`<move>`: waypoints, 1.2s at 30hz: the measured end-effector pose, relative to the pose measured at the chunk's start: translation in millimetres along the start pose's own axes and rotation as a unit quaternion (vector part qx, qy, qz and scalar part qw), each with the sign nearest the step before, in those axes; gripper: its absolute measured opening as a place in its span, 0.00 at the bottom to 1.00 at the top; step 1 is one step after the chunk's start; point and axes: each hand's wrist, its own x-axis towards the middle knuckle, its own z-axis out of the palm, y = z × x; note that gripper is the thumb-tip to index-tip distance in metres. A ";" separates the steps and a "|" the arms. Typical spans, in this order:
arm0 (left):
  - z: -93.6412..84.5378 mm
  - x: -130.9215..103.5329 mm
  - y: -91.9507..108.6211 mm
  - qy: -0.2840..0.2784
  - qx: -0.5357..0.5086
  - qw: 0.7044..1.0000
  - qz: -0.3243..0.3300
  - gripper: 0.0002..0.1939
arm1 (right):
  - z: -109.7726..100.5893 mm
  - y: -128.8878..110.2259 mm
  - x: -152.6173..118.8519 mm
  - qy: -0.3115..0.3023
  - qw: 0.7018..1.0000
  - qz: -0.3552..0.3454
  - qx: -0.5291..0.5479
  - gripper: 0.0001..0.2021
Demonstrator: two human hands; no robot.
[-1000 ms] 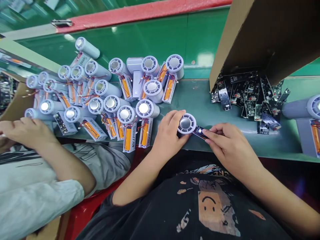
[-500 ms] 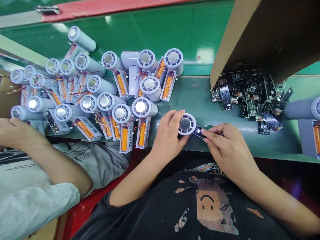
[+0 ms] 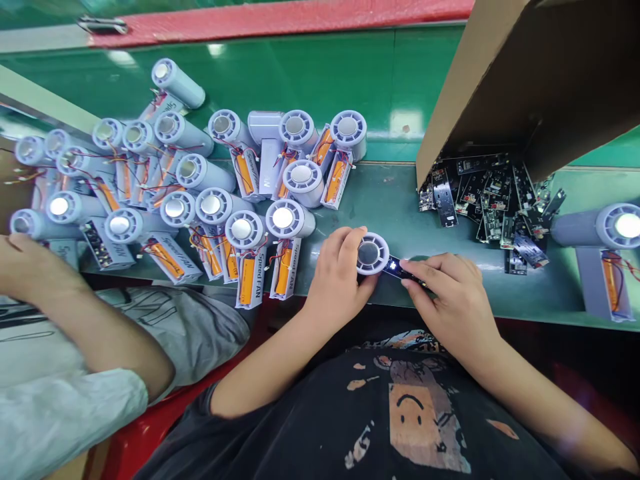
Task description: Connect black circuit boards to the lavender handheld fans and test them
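Observation:
My left hand is wrapped round a pale lilac handheld fan, its round grille facing up. Between the thumb and fingers of my right hand is a dark circuit board, with a small white light or mark showing on it. The board's left end meets the fan's lower right side; whether it sits inside the handle I cannot tell. My palm and fingers hide most of the fan's body.
Many fans with orange batteries crowd the left of the green bench. Loose circuit boards lie heaped by a cardboard box. Another fan lies far right. A co-worker's arm rests at the left.
The camera view has shifted slightly, bringing more of the far-right fan into sight. Both hands keep their holds on the fan and the circuit board, with my right fingers slightly lower.

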 end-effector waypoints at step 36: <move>-19.3 29.0 15.9 -0.121 0.045 0.978 0.164 0.11 | -24.5 46.9 -21.1 0.015 0.998 -0.003 0.069 0.06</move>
